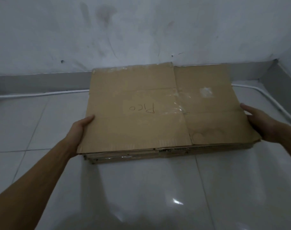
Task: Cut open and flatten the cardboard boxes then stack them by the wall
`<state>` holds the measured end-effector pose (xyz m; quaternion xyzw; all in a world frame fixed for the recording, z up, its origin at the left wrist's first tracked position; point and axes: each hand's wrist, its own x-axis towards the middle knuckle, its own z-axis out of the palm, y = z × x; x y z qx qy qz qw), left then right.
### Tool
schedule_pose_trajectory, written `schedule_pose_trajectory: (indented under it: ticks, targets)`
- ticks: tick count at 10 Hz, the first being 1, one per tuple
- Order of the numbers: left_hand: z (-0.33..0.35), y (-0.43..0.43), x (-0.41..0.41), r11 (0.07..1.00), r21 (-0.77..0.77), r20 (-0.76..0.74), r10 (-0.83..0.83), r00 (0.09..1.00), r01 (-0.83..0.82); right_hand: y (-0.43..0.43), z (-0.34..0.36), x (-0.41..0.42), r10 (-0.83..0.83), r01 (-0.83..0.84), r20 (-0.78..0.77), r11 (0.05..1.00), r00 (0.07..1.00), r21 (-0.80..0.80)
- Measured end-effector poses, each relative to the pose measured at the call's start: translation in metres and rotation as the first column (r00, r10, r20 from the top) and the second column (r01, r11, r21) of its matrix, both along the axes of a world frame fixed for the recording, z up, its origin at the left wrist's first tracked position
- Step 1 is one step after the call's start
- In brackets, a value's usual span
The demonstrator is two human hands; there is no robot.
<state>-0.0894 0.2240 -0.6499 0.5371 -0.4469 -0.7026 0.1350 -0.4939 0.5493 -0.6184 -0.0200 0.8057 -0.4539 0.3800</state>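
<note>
Both left hand (82, 128) and right hand (260, 123) grip cardboard (158, 113) at mid side edges, good spot: likely light, stiff, hinges at creases.

Bare room — tiled floor (141, 196), scuffed white wall (141, 30)

Flattened cardboard boxes (159, 117) stacked on floor against wall.

Handwritten "Pico", upside down, on top flattened cardboard (141, 123).
</note>
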Motion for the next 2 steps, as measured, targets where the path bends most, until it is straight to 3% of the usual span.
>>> schedule_pose_trajectory:
  ticks: [1,2]
  targets:
    - [0.006,-0.007,0.001,0.994,-0.023,0.144,-0.103,0.984,0.108,-0.002,-0.002,-0.012,0.161,-0.131,-0.132,0.969,0.978,0.207]
    - [0.051,-0.020,0.008,0.902,-0.216,0.496,-0.228,0.838,0.373,0.001,0.024,-0.007,0.342,-0.107,-0.354,0.835,0.871,0.540]
